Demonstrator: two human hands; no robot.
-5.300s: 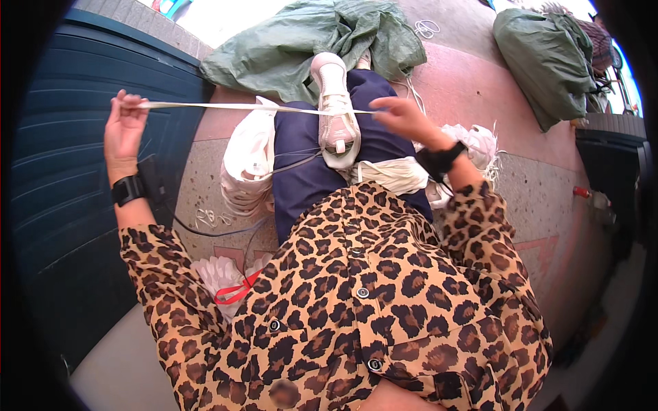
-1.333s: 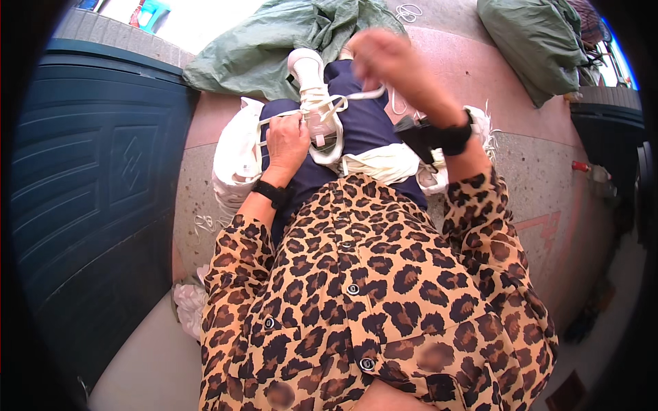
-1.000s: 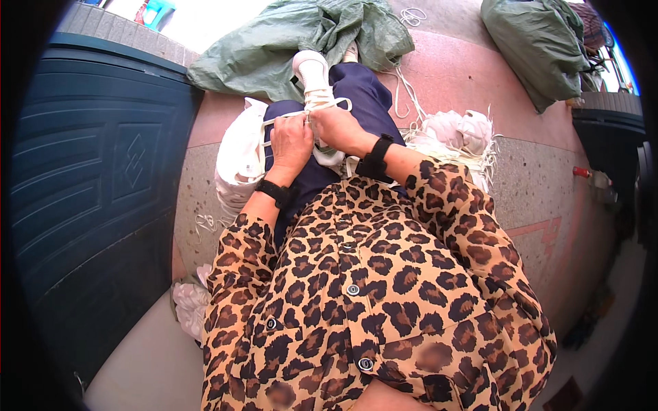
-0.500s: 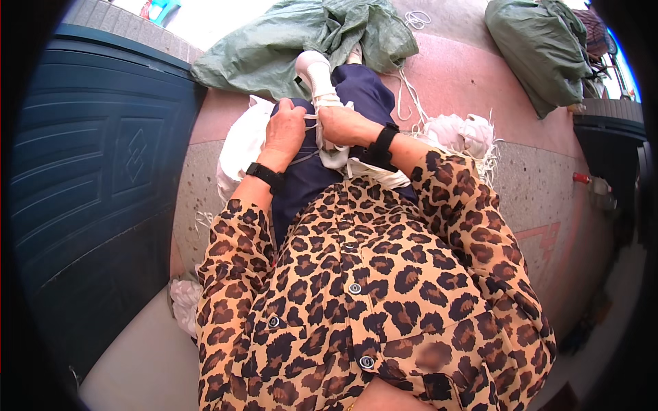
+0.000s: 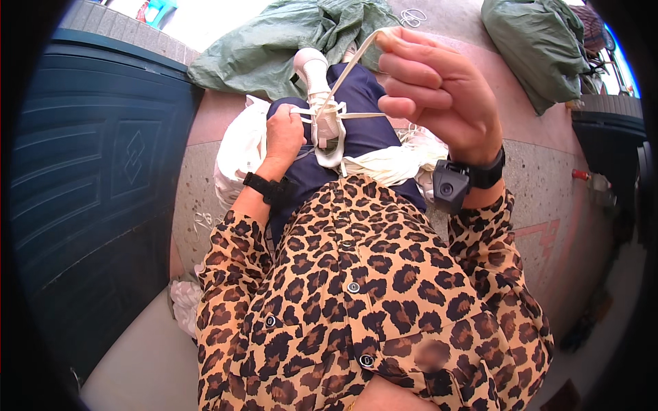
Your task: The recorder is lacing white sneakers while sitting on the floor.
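Note:
A white sneaker (image 5: 327, 127) rests across my thighs, its toe pointing away from me. From its eyelets a cream shoelace (image 5: 351, 66) runs up, pulled taut, to my right hand (image 5: 439, 89), which pinches it between thumb and finger above my right knee. My left hand (image 5: 285, 135) is closed at the shoe's left side, by a loop of lace near its fingertips. What exactly lies inside the left fingers is partly hidden. A bundle of cream laces (image 5: 387, 164) lies over my right thigh.
Past my knees spreads a green woven sack (image 5: 274, 51); another full green sack (image 5: 538, 51) stands at the far right. White shoes or cloth (image 5: 240, 144) lie by my left leg. A dark blue panelled door (image 5: 103, 144) flanks my left side.
My right hand has risen from the shoe, up and to the right, drawing a length of lace out with it. The left hand has stayed almost in place beside the shoe.

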